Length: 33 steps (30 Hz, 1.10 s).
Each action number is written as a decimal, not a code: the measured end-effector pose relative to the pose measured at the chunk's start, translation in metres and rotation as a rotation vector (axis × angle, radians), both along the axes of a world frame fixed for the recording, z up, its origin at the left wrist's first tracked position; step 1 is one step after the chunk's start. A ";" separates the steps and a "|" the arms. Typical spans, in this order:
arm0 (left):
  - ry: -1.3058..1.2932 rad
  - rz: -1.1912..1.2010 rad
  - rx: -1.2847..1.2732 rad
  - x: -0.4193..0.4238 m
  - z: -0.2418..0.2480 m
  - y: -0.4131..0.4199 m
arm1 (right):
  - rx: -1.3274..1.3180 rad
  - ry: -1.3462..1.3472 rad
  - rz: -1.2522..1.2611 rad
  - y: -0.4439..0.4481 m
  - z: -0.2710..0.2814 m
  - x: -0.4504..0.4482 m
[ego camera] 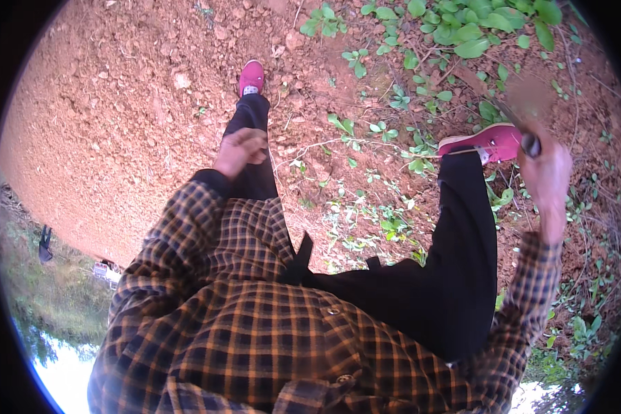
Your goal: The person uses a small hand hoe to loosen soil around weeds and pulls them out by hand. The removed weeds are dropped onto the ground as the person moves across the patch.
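Note:
My right hand (546, 168) is closed around the handle of a hand tool (531, 145) at the right, beside my right shoe. The tool's dark rounded end faces up, and a narrow part runs toward the leaves at the upper left; its far end is blurred, so its kind is unclear. My left hand (241, 151) hangs over my left trouser leg with its fingers curled in, and no object shows in it. Pink shoes (252, 76) stand wide apart on reddish soil (150, 103). A thin dry stem (310, 147) lies between the legs.
Leafy green plants (468, 31) grow at the upper right, and low weeds (393, 222) spread between and beyond the legs. Small clods and stones (182, 80) dot the soil. At the far left edge, a dark-clothed person (45, 246) stands in the distance near a pale object (106, 273).

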State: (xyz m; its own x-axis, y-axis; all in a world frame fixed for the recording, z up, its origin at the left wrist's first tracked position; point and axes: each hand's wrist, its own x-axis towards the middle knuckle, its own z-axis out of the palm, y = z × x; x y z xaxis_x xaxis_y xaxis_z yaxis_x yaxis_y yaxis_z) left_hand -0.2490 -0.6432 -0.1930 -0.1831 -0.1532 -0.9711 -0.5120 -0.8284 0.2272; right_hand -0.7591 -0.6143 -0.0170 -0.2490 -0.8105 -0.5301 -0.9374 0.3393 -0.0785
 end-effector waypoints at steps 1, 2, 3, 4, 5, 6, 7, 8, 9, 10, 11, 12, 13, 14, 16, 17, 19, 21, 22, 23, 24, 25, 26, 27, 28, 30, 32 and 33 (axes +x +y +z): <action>0.034 -0.008 0.037 -0.006 -0.008 0.013 | 0.036 -0.029 -0.018 -0.007 0.007 0.009; 0.018 -0.104 0.024 -0.008 -0.015 0.023 | -0.001 -0.107 0.042 -0.013 0.008 0.020; -0.031 -0.209 0.060 -0.008 -0.020 0.032 | 0.098 -0.170 0.141 -0.018 -0.001 0.032; -0.017 -0.244 0.006 -0.005 -0.026 0.039 | 0.190 -0.220 0.221 -0.020 -0.015 0.044; -0.035 -0.287 -0.007 -0.001 -0.031 0.042 | 0.277 -0.269 0.302 -0.019 -0.034 0.052; -0.037 -0.257 -0.034 0.003 -0.036 0.044 | 0.332 -0.303 0.394 -0.012 -0.064 0.066; -0.037 -0.227 -0.062 0.007 -0.040 0.045 | 0.387 -0.335 0.486 0.000 -0.100 0.083; -0.041 -0.193 -0.090 0.011 -0.043 0.045 | 0.525 -0.365 0.543 0.015 -0.136 0.100; -0.055 -0.148 -0.096 0.014 -0.046 0.045 | 0.620 -0.437 0.604 0.032 -0.176 0.118; -0.068 -0.107 -0.103 0.017 -0.048 0.045 | 0.663 -0.403 0.616 0.050 -0.212 0.139; -0.076 -0.061 -0.106 0.019 -0.050 0.044 | 0.678 -0.403 0.630 0.069 -0.245 0.159; -0.106 -0.037 -0.107 0.022 -0.052 0.043 | 0.767 -0.432 0.506 0.085 -0.274 0.178; -0.071 0.004 -0.154 0.024 -0.055 0.042 | 0.841 -0.374 0.394 0.100 -0.295 0.196; -0.092 0.036 -0.163 0.026 -0.056 0.042 | 0.835 -0.425 0.455 0.114 -0.308 0.213; -0.101 0.078 -0.196 0.031 -0.058 0.039 | 0.818 -0.427 0.542 0.121 -0.320 0.232; -0.110 0.090 -0.213 0.033 -0.058 0.038 | 0.761 -0.448 0.506 0.116 -0.316 0.233; -0.117 0.062 -0.216 0.037 -0.056 0.036 | 0.856 -0.452 0.451 0.088 -0.293 0.215; -0.059 -0.018 -0.225 0.041 -0.053 0.033 | 0.939 -0.427 0.297 0.044 -0.259 0.178; -0.019 -0.100 -0.187 0.043 -0.050 0.031 | 0.832 -0.432 0.348 0.024 -0.235 0.157; 0.039 -0.233 -0.288 0.045 -0.048 0.030 | 0.694 -0.444 0.400 0.007 -0.212 0.138; 0.137 -0.350 -0.399 0.047 -0.047 0.028 | 0.712 -0.371 0.423 -0.006 -0.189 0.121; 0.171 -0.486 -0.453 0.047 -0.047 0.027 | 0.620 -0.356 0.462 -0.012 -0.171 0.109; 0.195 -0.525 -0.463 0.048 -0.046 0.027 | 0.717 -0.289 0.509 -0.012 -0.163 0.102; 0.252 -0.523 -0.531 0.047 -0.048 0.027 | 0.736 -0.267 0.560 -0.008 -0.161 0.100; 0.259 -0.533 -0.559 0.046 -0.049 0.027 | 0.737 -0.218 0.626 0.000 -0.164 0.101; 0.281 -0.552 -0.557 0.044 -0.054 0.027 | 0.779 -0.278 0.607 0.021 -0.190 0.114; 0.262 -0.612 -0.633 0.041 -0.058 0.027 | 0.746 -0.314 0.599 0.035 -0.228 0.126; 0.262 -0.623 -0.662 0.041 -0.058 0.027 | 0.719 -0.342 0.594 0.038 -0.236 0.130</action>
